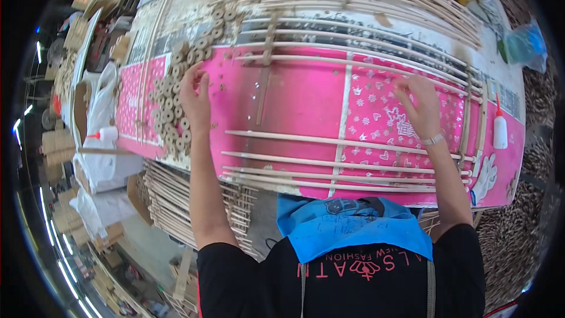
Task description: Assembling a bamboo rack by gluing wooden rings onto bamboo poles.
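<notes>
My left hand (196, 97) is over the pink table sheet, beside a heap of small round wooden discs with centre holes (169, 109). Its fingers are curled, with the thumb apart from them, and no disc shows in the grasp. To the right, my right hand (421, 106) hovers over the printed part of the sheet, thumb and fingers apart, holding nothing visible. Long pale wooden rods (329, 140) lie crosswise below it, their right ends by an upright wooden strip (466, 112). More rods (353, 41) run above both hands, over a crosspiece (269, 38).
A white glue bottle with a red nozzle (499, 131) stands at right; another bottle (107, 134) lies at left. Bundled rods (176, 200) are stacked below the table's left edge. A blue plastic bag (527, 44) is at the far right. White sacks (106, 165) hang at left.
</notes>
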